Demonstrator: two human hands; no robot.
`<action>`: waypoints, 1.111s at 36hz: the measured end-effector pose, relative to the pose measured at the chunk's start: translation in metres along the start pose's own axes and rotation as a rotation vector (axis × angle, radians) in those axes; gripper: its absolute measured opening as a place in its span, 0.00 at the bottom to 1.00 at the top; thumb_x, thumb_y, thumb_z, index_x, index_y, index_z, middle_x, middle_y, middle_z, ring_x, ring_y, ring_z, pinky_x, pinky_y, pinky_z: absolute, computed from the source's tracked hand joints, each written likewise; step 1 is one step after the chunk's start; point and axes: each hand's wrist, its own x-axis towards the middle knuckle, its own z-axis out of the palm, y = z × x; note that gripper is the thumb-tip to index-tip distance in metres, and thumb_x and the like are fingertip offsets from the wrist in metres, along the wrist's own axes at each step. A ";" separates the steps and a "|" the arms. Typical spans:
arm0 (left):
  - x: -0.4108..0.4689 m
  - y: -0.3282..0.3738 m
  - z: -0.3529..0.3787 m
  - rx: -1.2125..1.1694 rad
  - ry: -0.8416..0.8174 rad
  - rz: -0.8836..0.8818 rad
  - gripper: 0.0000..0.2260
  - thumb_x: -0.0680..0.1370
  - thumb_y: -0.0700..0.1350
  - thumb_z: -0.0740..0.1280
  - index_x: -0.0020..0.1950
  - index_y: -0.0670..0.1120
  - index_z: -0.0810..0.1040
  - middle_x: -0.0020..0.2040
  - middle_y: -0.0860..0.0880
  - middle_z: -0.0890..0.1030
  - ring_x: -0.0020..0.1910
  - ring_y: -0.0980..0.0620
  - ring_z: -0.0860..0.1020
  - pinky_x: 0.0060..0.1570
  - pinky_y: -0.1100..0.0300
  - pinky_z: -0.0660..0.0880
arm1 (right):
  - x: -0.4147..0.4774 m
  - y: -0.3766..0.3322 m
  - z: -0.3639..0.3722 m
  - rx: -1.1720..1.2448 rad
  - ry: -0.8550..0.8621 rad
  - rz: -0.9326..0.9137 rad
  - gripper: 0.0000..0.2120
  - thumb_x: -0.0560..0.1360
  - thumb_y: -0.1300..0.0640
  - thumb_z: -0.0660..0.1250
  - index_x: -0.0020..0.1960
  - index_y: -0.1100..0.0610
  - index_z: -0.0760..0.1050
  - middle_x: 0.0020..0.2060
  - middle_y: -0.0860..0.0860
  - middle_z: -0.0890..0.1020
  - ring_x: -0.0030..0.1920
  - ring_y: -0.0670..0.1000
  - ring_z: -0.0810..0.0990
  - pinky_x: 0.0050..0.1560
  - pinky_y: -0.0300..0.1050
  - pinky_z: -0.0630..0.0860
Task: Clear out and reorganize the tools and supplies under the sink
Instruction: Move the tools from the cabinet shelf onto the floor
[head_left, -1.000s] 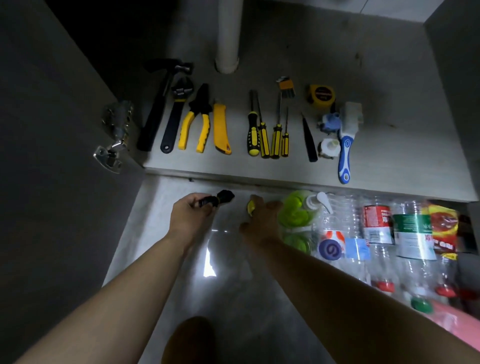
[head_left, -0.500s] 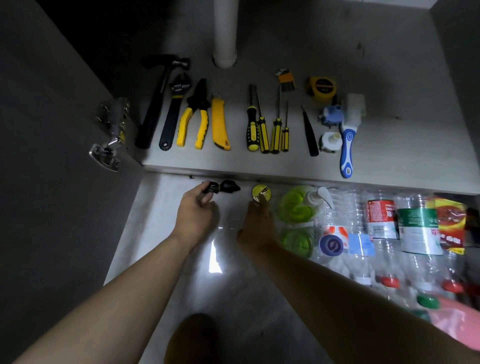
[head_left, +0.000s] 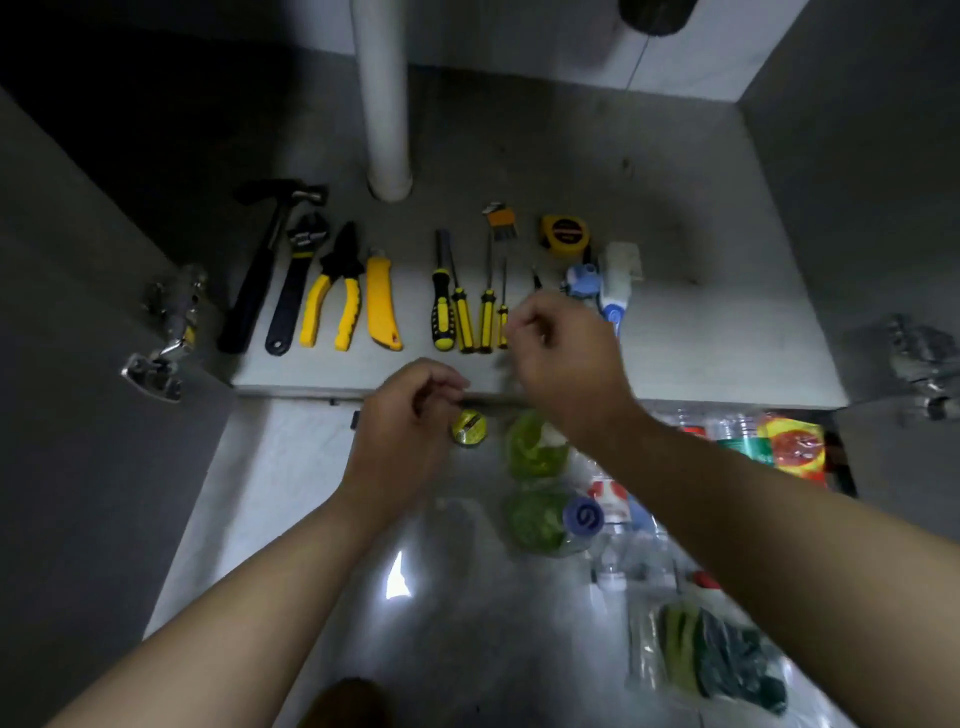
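On the floor, bottles (head_left: 535, 519) crowd the right, and a yellow roll (head_left: 469, 427) lies just right of the left hand (head_left: 408, 415). Its fingers curl to the thumb; whether they pinch anything I cannot tell. Farther, the right hand (head_left: 563, 353) hovers clenched, nothing seen in it, over the shelf's (head_left: 701, 358) near edge, just right of the screwdrivers (head_left: 441, 312). Pliers (head_left: 343, 260), wrench (head_left: 291, 301) and hammer (head_left: 249, 306) lie far left.
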 end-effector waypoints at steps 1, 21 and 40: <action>0.006 0.007 0.005 -0.022 -0.002 0.008 0.13 0.77 0.38 0.62 0.49 0.54 0.82 0.44 0.56 0.84 0.46 0.57 0.83 0.45 0.67 0.77 | 0.008 0.010 -0.011 -0.050 0.048 0.061 0.09 0.79 0.59 0.62 0.43 0.56 0.78 0.38 0.51 0.83 0.40 0.52 0.83 0.43 0.52 0.80; 0.059 0.036 0.058 0.215 -0.241 0.182 0.13 0.80 0.34 0.65 0.60 0.46 0.81 0.57 0.49 0.78 0.58 0.52 0.77 0.60 0.53 0.76 | 0.056 0.116 -0.043 -0.387 -0.043 0.592 0.18 0.71 0.46 0.76 0.51 0.59 0.79 0.46 0.56 0.83 0.46 0.56 0.82 0.45 0.49 0.79; 0.026 0.057 0.019 -0.533 -0.242 -0.241 0.12 0.83 0.44 0.65 0.65 0.40 0.79 0.51 0.46 0.86 0.49 0.52 0.85 0.47 0.59 0.82 | -0.004 0.015 -0.029 0.034 -0.266 0.189 0.08 0.69 0.56 0.76 0.40 0.54 0.77 0.28 0.47 0.81 0.27 0.44 0.79 0.31 0.41 0.77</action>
